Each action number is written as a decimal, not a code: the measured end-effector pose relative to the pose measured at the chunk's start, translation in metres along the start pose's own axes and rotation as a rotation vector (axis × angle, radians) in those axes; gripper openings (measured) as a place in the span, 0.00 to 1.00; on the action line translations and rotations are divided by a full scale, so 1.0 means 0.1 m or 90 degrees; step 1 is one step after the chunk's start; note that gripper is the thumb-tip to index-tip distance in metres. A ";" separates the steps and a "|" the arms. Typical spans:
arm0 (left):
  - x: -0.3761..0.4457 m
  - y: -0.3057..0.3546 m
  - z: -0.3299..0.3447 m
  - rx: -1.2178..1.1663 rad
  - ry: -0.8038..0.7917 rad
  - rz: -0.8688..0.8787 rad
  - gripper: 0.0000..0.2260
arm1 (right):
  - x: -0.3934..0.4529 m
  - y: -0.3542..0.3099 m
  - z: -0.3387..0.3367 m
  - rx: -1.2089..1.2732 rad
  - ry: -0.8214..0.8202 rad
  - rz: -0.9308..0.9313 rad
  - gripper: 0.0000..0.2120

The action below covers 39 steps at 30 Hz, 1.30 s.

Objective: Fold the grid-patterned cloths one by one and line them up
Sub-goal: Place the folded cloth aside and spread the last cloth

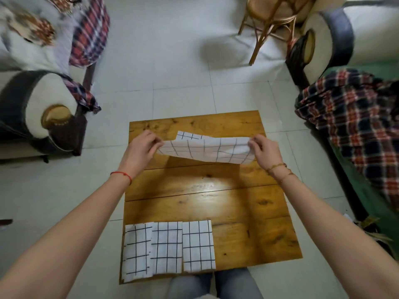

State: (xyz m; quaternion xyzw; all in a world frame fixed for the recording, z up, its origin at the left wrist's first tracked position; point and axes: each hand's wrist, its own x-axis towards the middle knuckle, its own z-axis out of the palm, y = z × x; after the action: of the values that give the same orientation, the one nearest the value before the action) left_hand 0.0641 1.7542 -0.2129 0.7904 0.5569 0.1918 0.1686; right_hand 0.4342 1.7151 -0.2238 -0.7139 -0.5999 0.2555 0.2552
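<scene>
From the head camera, a square table of glossy yellow-brown wooden planks (237, 203) stands on a floor of pale tiles (168, 72), with free floor on its far side and on its left. The left hand (140, 147) and the right hand (264, 151) are both raised over the far part of the table. Each one pinches an end of a thin white cloth with a dark grid pattern (207, 151); the fingers are closed on the fabric, and the cloth hangs between them, stretched, slightly sagging, lifted off the wood. Just behind it, another piece of grid cloth (189, 135) lies flat on the table; how large it is cannot be told, because the held cloth hides most of it.

Along the near edge of the table, three folded grid cloths lie in a row: the left one (137, 251), the middle one (166, 247) and the right one (198, 246). They are rectangular and touch side by side; the left one reaches the table corner. To the right of this row, the wood is bare up to the right edge.

A green surface with a red and dark plaid blanket (356, 130) is close to the right side of the table.
</scene>
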 end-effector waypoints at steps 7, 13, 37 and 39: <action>-0.07 0.53 -0.56 -0.141 0.105 -0.066 0.05 | -0.08 -0.34 -0.64 0.008 0.024 -0.061 0.08; -0.17 0.85 -1.04 -0.220 0.156 -0.061 0.05 | -0.24 -0.58 -1.14 0.030 0.038 -0.109 0.05; -0.11 1.03 -1.63 -0.456 -0.058 -0.143 0.06 | -0.25 -0.63 -1.73 0.328 -0.181 -0.030 0.15; -0.05 1.00 -1.56 -0.445 -0.052 -0.159 0.04 | -0.18 -0.60 -1.67 0.305 -0.160 -0.022 0.14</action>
State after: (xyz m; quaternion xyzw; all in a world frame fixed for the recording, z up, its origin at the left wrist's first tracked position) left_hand 0.0675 1.7252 -0.0301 0.6182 0.5425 0.3166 0.4726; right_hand 0.4998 1.6968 -0.0592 -0.5854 -0.5612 0.4728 0.3447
